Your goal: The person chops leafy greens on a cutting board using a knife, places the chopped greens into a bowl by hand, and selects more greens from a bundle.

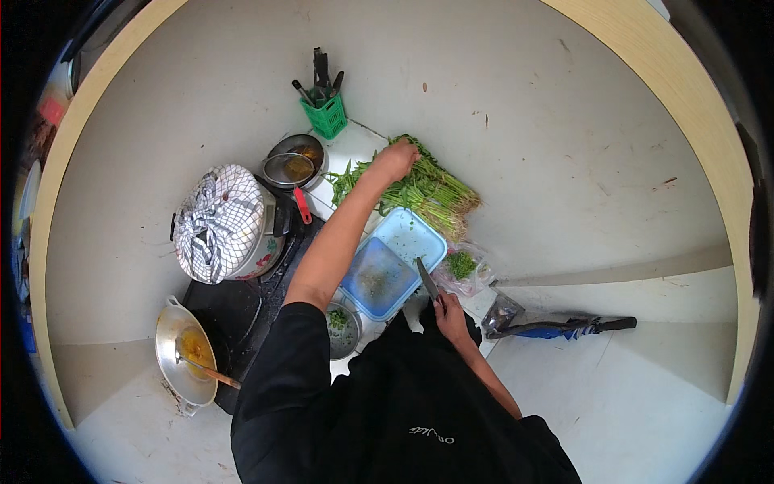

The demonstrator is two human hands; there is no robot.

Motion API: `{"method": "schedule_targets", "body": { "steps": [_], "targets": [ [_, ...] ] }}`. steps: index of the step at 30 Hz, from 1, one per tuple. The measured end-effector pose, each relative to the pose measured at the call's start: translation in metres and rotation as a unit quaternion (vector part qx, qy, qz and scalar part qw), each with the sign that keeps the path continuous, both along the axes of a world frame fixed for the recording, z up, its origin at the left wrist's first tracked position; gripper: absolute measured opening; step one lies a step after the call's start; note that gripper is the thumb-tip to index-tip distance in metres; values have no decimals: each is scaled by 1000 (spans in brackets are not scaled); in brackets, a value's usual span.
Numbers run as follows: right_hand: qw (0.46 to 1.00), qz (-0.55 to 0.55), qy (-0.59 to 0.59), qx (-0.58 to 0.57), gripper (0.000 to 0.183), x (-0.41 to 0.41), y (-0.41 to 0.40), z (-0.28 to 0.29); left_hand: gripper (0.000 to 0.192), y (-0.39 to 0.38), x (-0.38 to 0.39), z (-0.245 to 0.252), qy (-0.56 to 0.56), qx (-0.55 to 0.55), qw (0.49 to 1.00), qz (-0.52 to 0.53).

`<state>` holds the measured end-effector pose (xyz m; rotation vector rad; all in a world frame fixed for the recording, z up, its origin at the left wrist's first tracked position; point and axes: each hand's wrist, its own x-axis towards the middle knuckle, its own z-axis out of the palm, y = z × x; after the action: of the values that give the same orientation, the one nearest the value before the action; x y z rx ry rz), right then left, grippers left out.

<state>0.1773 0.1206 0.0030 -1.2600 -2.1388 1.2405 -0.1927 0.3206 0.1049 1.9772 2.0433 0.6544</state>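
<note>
My left hand [396, 160] reaches into a large bunch of leafy green vegetables with roots [429, 193]; its fingertips touch the leaves, and whether they grip any cannot be told. My right hand [448, 311] is closed on a kitchen knife [426, 278], its blade pointing up and left over the edge of a light blue plastic container [423, 236]. Green bits lie in that container. A darker blue translucent panel [375, 275] covers its lower left part. Right of it, chopped greens [461, 264] sit on a clear plastic bag [481, 275]. Below, a metal bowl [344, 345] holds cut greens.
Left, a pot wrapped in a checked cloth [211, 224] stands on a black stove [242, 320]; nearer is a wok [172, 357] with a ladle [211, 372]. A strainer [287, 169] rests over a pan. Behind stands a green basket [326, 118] of knives. A folded umbrella [568, 328] lies right.
</note>
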Motion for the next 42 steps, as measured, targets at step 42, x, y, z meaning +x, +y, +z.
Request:
{"method": "schedule_targets", "body": {
  "steps": [42],
  "targets": [
    [998, -28, 36, 36, 35, -3, -5, -9, 16, 19, 6, -30, 110, -46, 993, -6]
  ]
}}
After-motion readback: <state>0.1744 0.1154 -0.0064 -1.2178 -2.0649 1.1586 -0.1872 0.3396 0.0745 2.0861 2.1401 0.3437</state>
